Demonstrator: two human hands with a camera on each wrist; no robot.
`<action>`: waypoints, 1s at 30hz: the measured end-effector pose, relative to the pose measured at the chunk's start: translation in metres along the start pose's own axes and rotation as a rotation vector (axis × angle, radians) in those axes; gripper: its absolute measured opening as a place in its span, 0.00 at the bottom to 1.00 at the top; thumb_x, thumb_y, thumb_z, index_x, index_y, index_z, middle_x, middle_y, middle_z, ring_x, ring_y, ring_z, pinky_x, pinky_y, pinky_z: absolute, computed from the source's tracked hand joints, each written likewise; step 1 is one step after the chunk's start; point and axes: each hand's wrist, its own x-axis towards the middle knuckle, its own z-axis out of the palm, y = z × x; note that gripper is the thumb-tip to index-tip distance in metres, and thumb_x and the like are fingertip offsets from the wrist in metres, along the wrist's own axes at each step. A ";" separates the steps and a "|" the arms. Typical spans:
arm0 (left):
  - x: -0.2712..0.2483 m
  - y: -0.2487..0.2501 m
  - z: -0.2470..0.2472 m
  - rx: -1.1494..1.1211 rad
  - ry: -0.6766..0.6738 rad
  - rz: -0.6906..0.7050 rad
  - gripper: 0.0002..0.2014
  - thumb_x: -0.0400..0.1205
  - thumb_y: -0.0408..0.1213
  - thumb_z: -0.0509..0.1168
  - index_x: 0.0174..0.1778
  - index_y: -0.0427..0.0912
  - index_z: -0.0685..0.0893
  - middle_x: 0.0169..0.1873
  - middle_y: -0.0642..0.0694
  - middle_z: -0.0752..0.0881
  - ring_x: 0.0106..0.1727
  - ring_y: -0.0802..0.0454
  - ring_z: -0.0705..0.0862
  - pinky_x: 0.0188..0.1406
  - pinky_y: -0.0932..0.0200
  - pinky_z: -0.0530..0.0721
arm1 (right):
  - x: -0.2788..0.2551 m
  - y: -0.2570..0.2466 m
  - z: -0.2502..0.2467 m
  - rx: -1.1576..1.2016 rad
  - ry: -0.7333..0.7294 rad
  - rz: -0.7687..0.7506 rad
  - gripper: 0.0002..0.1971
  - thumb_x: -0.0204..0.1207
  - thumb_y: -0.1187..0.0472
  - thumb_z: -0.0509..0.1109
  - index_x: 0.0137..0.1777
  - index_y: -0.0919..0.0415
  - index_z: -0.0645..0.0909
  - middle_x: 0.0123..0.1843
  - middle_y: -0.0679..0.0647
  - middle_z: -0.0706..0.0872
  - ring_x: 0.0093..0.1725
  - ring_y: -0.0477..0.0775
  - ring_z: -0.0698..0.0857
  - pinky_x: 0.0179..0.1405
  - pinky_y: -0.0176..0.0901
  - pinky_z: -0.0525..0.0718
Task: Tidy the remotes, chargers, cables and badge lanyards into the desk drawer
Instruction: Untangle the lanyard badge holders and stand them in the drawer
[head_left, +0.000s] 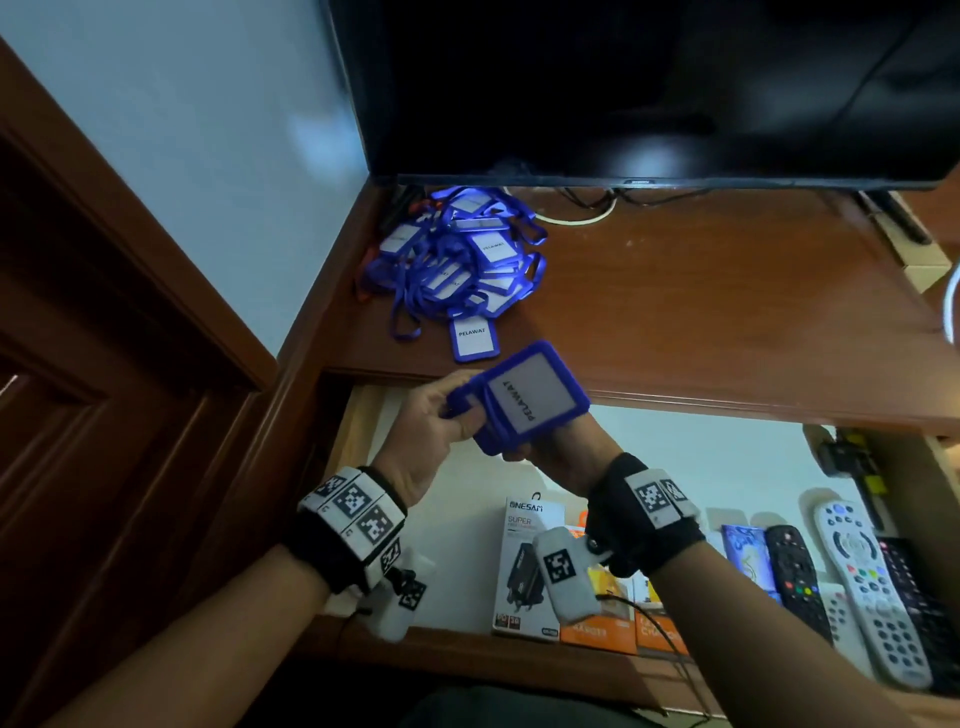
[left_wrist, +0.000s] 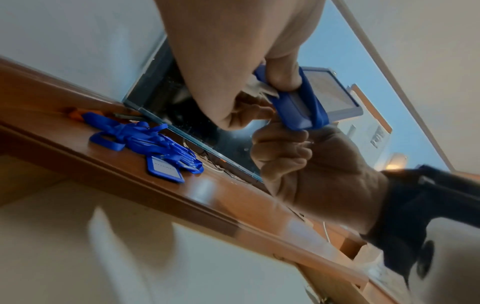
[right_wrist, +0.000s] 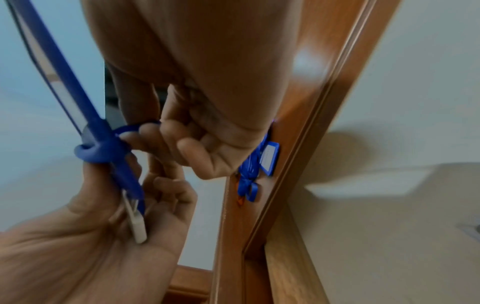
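A blue badge holder (head_left: 524, 400) reading "PELAWAT", with its blue lanyard strap (right_wrist: 103, 144) wound round it, is held over the open drawer (head_left: 358, 415). My left hand (head_left: 457, 415) pinches its left end, thumb on top (left_wrist: 283, 78). My right hand (head_left: 519, 457) grips it from below, fingers curled at the strap (right_wrist: 145, 133). A white clip (right_wrist: 135, 222) hangs from the strap into the left palm. A pile of blue badge lanyards (head_left: 457, 260) lies on the desk top (head_left: 701, 312), beyond both hands.
In the drawer stand a white charger box (head_left: 524, 566), orange boxes (head_left: 597, 631) and several remotes (head_left: 862, 577) at the right. A dark TV screen (head_left: 623, 88) stands at the desk's back, cables (head_left: 576, 213) under it. A brown door frame (head_left: 104, 312) is at left.
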 end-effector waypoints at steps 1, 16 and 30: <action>-0.001 0.002 0.003 -0.048 0.023 0.006 0.13 0.77 0.22 0.65 0.58 0.31 0.81 0.46 0.43 0.90 0.49 0.50 0.86 0.49 0.59 0.85 | 0.002 -0.001 0.001 0.009 0.001 -0.008 0.12 0.75 0.61 0.60 0.54 0.63 0.79 0.36 0.55 0.83 0.29 0.46 0.75 0.26 0.35 0.70; -0.031 -0.065 -0.043 0.405 0.220 -0.378 0.12 0.76 0.22 0.68 0.35 0.45 0.82 0.33 0.47 0.84 0.40 0.48 0.82 0.47 0.50 0.79 | 0.026 0.036 -0.037 -0.734 0.275 0.156 0.10 0.71 0.75 0.63 0.31 0.68 0.82 0.22 0.55 0.79 0.20 0.46 0.74 0.25 0.39 0.74; -0.010 -0.114 -0.064 1.571 -0.869 -0.460 0.04 0.77 0.30 0.64 0.38 0.34 0.77 0.49 0.33 0.82 0.48 0.36 0.84 0.37 0.52 0.80 | 0.125 0.025 -0.032 -1.703 0.223 -0.060 0.39 0.68 0.59 0.73 0.80 0.58 0.61 0.85 0.54 0.54 0.82 0.61 0.55 0.72 0.58 0.68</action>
